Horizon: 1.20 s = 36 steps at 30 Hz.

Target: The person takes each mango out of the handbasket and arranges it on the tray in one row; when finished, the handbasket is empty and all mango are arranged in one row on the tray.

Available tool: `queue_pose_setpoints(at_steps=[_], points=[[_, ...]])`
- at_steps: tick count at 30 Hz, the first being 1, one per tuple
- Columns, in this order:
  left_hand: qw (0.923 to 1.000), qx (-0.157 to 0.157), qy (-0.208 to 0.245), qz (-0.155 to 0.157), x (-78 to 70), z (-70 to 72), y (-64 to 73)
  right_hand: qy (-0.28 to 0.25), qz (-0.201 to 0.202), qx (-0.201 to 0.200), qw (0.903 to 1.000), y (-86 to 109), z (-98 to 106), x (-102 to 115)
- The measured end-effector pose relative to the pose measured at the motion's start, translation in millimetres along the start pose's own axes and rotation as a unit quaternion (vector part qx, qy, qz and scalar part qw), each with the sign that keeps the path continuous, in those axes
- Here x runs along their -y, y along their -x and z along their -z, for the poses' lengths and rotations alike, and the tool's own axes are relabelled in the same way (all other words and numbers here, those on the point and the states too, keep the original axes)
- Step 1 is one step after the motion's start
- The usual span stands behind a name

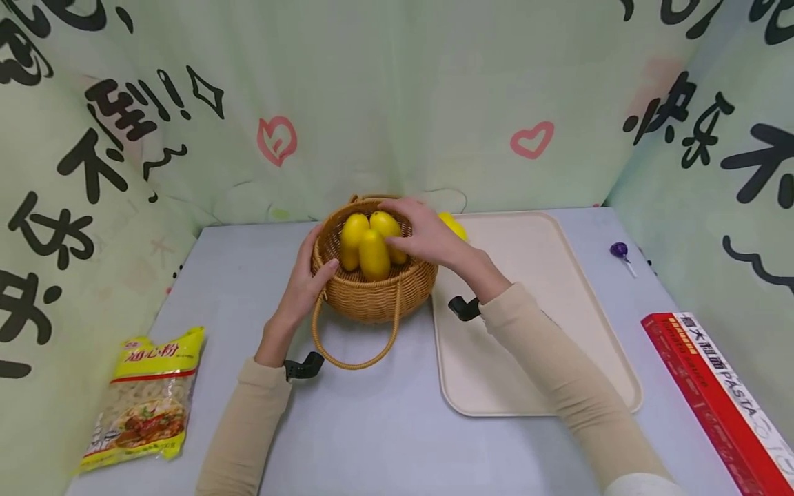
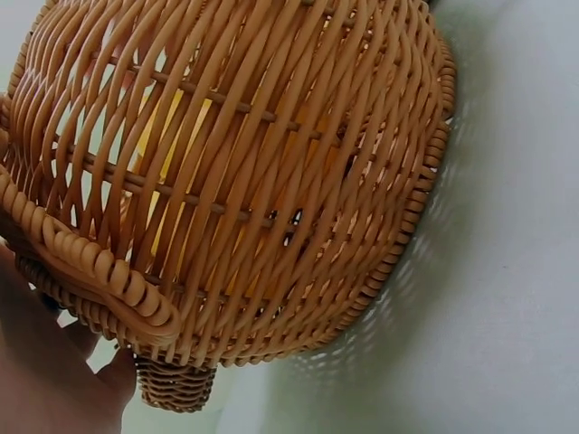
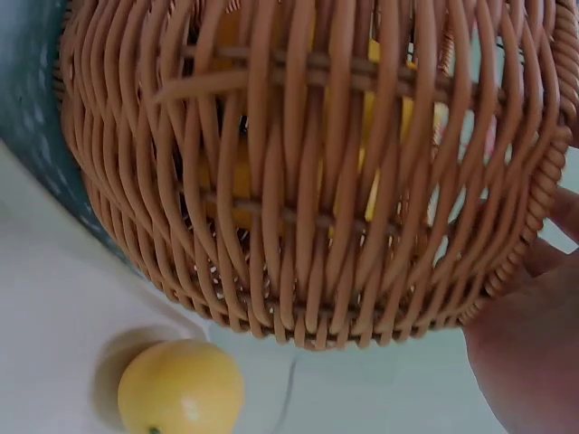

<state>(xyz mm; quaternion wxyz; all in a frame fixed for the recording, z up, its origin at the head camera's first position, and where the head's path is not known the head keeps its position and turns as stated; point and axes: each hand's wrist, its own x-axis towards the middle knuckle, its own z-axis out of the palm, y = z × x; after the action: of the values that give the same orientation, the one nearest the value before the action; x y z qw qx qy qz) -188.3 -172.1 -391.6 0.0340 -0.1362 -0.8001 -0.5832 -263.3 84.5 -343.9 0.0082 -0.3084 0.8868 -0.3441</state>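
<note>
A round wicker basket (image 1: 372,300) stands tilted toward me in the head view, holding several yellow mangoes (image 1: 374,256). My left hand (image 1: 305,282) grips its left rim, thumb over the edge and fingers on the outer side. From the right, my right hand (image 1: 428,231) reaches over the rim, fingers and thumb around the rear right mango (image 1: 386,226); the hand partly hides it. In the left wrist view, the left hand (image 2: 54,371) is beside the woven wall. The right wrist view shows the right hand (image 3: 534,334) at the rim, its fingertips hidden.
Another yellow fruit (image 1: 453,224) lies behind the right hand, by the far edge of a pale tray (image 1: 533,358). A yellow pasta bag (image 1: 145,403) is at left. A red pasta box (image 1: 722,406) and a purple lollipop (image 1: 619,251) lie at right. Curtains enclose the table.
</note>
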Motion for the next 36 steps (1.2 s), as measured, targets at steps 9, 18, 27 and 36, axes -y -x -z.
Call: queue_pose_setpoints(at_steps=[9, 18, 27, 36], points=[[1.0, -0.004, -0.006, 0.003, 0.2, -1.6, 1.1, 0.039, -0.018, 0.031, 0.9986, -7.8, -8, 10], [1.0, -0.007, -0.006, 0.002, -0.3, -1.6, 1.7, 0.118, -0.029, 0.065, 0.9905, -15.0, -17, 14], [0.9999, -0.004, -0.015, 0.006, -1.5, -2.1, 1.0, 0.15, -0.049, 0.085, 0.9838, -18.5, -22, 12], [0.9999, -0.001, -0.011, 0.007, -1.9, -2.5, 1.9, 0.17, -0.047, 0.107, 0.9784, -17.1, -23, 14]])
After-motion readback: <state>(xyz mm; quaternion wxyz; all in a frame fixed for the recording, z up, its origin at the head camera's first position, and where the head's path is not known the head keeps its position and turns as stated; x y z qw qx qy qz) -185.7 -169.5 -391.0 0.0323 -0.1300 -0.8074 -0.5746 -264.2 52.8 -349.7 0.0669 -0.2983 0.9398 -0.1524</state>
